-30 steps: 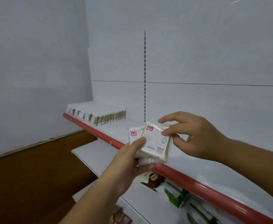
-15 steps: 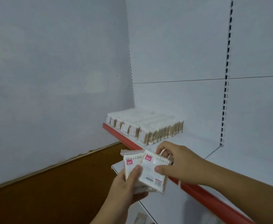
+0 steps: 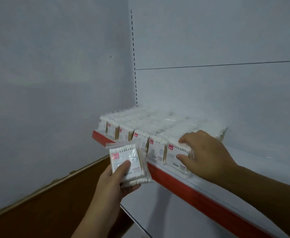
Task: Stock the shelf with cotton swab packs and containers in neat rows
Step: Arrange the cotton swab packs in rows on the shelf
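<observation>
Head view, nearest first: the left hand (image 3: 113, 182) still grips a small stack of clear-wrapped cotton swab packs with pink labels (image 3: 127, 158), just below the shelf lip. The right hand (image 3: 207, 155), half a second ago pinching the top pack off that stack, now pinches that single pack (image 3: 175, 157) upright at the front of the red-edged white shelf (image 3: 192, 193), joining the standing rows of packs (image 3: 158, 121) behind. One more is placed; the stack is left to go.

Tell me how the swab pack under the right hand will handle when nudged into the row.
The swab pack likely feels light: the right hand pinches it with just thumb and fingers. Its glossy film wrap looks slippery. Thin and standing on edge, it may tip unless braced by the neighbouring pack.
</observation>
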`<state>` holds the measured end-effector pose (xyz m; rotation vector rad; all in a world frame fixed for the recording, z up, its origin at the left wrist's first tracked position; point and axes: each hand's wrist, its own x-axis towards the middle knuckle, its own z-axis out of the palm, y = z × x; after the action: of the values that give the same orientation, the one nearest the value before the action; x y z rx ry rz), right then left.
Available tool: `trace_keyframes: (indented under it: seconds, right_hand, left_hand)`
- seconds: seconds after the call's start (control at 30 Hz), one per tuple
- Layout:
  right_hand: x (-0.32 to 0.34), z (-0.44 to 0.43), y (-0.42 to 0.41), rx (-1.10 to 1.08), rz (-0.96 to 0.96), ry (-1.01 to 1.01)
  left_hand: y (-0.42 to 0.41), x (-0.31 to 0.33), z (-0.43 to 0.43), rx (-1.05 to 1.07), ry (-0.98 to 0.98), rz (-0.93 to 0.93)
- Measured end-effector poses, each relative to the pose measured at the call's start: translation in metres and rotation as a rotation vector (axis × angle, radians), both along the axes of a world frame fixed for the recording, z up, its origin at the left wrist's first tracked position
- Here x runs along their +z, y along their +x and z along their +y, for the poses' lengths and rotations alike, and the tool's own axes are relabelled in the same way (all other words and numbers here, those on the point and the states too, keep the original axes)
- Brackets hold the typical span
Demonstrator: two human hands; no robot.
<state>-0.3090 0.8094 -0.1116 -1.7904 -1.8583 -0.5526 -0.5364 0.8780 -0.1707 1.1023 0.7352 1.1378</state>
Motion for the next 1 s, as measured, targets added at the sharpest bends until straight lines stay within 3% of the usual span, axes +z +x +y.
trace_keyframes:
  seconds: [0.13,0.3,0.47,0.7,0.83,0.9,1.0]
  right_hand:
    - [-0.014,0.023,-0.007,-0.097,-0.110,-0.017]
    - [-0.028,0.019,-0.019,-0.281,-0.102,-0.028]
    - [-0.021,0.014,-0.031,-0.407,-0.181,-0.081]
    - [-0.018,0.012,-0.053,-0.535,-0.103,-0.136]
    - [0.015,0.032,-0.080,-0.450,0.231,0.074]
    - [0.029,0.055,-0.096,-0.334,0.477,-0.091]
    - [0.037,0.075,-0.100,-0.237,0.605,-0.244]
  left_hand:
    - [-0.002,0.004,0.068,-0.226,-0.034,-0.048]
    - [0.004,0.008,0.134,-0.475,-0.122,-0.167]
    - [0.022,0.012,0.158,-0.733,-0.167,-0.242]
    - [0.027,0.013,0.173,-0.962,-0.153,-0.282]
    - [0.024,0.015,0.176,-1.033,-0.123,-0.230]
    - [0.027,0.017,0.172,-1.056,-0.089,-0.174]
    - [0.018,0.019,0.173,-1.086,-0.020,-0.133]
